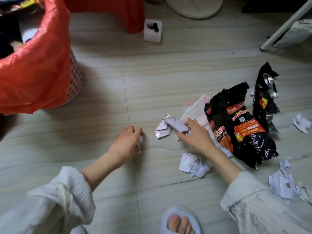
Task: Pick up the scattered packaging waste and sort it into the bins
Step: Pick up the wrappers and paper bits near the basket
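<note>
My left hand (127,141) is curled around a small wad of white paper (141,141) low over the floor. My right hand (195,134) grips a crumpled white paper (170,124) lying on the tiles. Just right of that hand lie a clear zip bag (196,109) and a large black noodle wrapper (236,125). A second black wrapper (265,97) sits farther right. A white bin lined with an orange bag (42,65) stands at the left, with waste inside.
More crumpled white papers lie near my right forearm (192,163), at the lower right (283,183) and far right (301,123). A white block (152,31), a red stool (125,10) and a round white base (194,5) stand at the back. My slippered foot (180,222) is below.
</note>
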A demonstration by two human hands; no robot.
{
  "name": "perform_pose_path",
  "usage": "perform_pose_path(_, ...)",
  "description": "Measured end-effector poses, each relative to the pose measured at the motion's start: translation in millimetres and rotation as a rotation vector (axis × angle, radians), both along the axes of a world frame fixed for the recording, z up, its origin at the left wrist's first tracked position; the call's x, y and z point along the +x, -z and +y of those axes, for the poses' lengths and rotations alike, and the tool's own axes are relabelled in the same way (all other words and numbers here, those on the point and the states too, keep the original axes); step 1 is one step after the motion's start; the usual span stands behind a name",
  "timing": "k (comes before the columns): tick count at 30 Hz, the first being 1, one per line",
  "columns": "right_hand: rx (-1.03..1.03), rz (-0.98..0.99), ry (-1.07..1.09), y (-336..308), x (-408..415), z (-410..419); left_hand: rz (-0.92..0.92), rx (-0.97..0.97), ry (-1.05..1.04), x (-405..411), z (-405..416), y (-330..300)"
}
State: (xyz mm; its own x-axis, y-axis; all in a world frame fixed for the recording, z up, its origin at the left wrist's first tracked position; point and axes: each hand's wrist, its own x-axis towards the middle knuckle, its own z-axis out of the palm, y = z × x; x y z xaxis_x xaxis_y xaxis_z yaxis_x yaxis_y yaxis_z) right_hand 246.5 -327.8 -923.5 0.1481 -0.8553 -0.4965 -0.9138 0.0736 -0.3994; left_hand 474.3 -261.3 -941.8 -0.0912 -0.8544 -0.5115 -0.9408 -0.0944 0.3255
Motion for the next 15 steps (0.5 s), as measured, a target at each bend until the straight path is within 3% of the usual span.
perform_pose_path(4, 0.001, -0.286, 0.304, -13, -9, 6, 0.053, 0.059, -0.13, -2, -6, -3)
perform_pose_path(8, -0.158, -0.391, 0.48, -20, -22, 34, 0.059, 0.035, -0.188, 0, -14, -9)
perform_pose_path(11, -0.171, -0.329, 0.483, -19, -40, 57, 0.231, -0.135, -0.188, -9, -32, -17)
perform_pose_path(15, -0.086, -0.14, 0.19, -3, -59, 93, 0.358, -0.246, -0.005, -39, -50, -18)
